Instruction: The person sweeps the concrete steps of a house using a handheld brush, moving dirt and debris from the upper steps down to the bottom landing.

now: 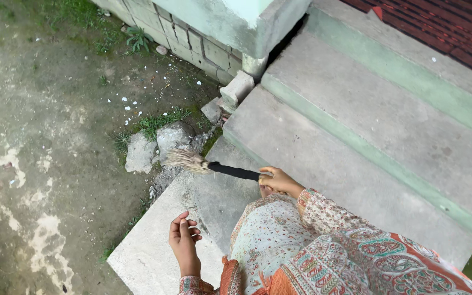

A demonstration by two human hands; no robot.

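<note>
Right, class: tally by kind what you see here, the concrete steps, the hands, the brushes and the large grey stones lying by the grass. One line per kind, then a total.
Concrete steps: 3
Hands: 2, the left hand empty, the right hand gripping the brush
Brushes: 1
Large grey stones: 2
Total: 8

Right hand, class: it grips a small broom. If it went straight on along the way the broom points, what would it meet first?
Probably the grey stones just beyond the bristles of the broom held in the right hand; depth is unclear from above.
</note>
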